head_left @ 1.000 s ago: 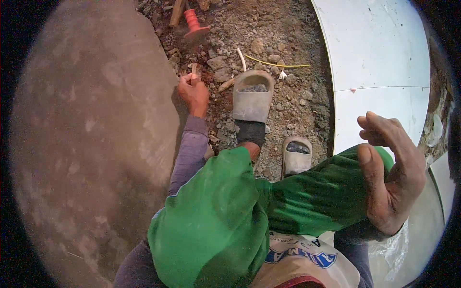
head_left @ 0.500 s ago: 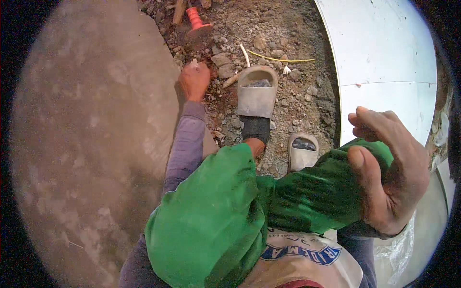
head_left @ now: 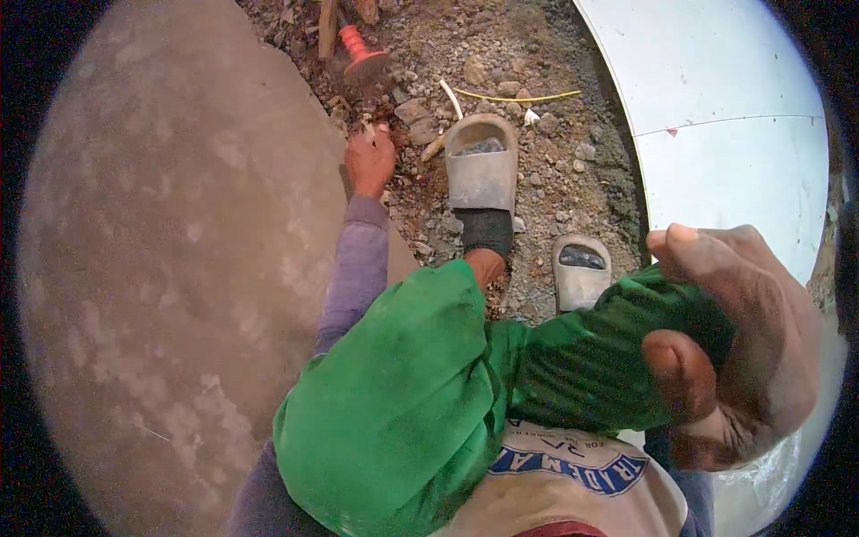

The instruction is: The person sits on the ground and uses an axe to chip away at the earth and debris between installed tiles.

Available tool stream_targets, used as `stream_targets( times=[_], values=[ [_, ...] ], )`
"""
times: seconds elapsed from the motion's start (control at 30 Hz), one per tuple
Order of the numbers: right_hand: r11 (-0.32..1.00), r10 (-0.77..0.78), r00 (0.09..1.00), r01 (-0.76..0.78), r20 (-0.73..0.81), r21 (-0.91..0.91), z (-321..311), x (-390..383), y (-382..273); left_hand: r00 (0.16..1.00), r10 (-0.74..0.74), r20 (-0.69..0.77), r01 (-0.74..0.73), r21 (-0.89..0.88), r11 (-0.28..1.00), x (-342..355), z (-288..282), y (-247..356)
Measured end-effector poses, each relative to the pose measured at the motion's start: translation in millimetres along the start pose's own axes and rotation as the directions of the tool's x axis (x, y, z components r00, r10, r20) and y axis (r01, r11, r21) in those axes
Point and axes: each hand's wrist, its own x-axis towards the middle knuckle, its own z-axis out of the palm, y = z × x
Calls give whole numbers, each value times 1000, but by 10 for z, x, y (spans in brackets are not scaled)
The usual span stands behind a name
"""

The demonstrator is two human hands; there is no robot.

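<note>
My left hand (head_left: 369, 163) reaches down to the rubble along the edge of the grey concrete slab (head_left: 170, 224). Its fingers are curled together, and a small pale bit shows at the fingertips; I cannot make out what it is. Just beyond it lies a chisel (head_left: 358, 49) with an orange-red ribbed grip and a round hand guard, not touched by the hand; its far end is hidden. Over my green-clad right knee hovers my right hand (head_left: 752, 336), fingers bent and thumb apart, holding nothing.
Stony soil (head_left: 537, 170) runs between the slab and large white panels (head_left: 716, 80) on the right. A wooden piece (head_left: 327, 29) lies at the top. A yellow strand (head_left: 519, 98) and a white tube piece (head_left: 451, 98) lie past my sandalled foot (head_left: 483, 170). Clear plastic sits lower right.
My left hand has shifted slightly within the rubble, staying near the slab's edge. My right hand has come slightly lower, its fingers and thumb more bent. The chisel lies where it was.
</note>
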Motion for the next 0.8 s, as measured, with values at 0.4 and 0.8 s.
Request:
stream_targets(
  times=[0.4, 0.8],
  values=[
    [986, 163, 986, -164, -30, -6, 108, 78, -39, 977, -166, -135, 172, 33, 985, -292, -50, 72],
    [949, 160, 983, -130, 87, -287, 131, 414, 283, 941, -338, -12, 306, -397, 865, -667, -169, 595]
  ],
)
